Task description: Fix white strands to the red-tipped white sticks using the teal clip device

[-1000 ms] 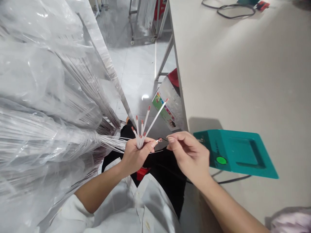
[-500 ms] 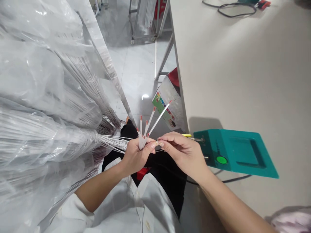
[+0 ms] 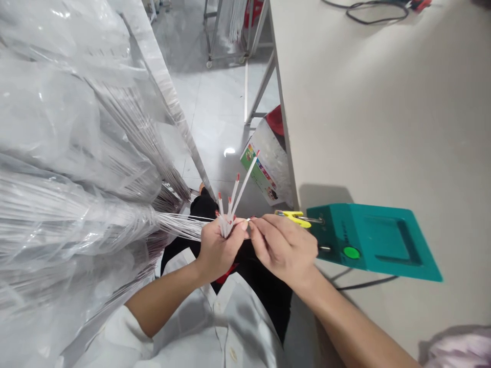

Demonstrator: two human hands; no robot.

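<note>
Several white cables with red ends fan upward out of my left hand, which is closed around them. Behind that hand, the thin white cables run left into a bundle. My right hand is closed in a pinch just to the right of my left thumb. A small white cable end shows between the two hands; the rest of it is hidden by my fingers. Right of my right hand, a yellow clip sits on a metal prong of a teal device with a green button.
Plastic-wrapped cable bundles fill the left side, beside a metal rail. At right stands a pale table with a black cord at its far end. A printed bag lies below the table edge. A wheeled rack stands behind.
My right hand has turned over, knuckles up, and shifted slightly down, so more of the yellow clip shows. The fanned cables have tilted a little left with my left hand.
</note>
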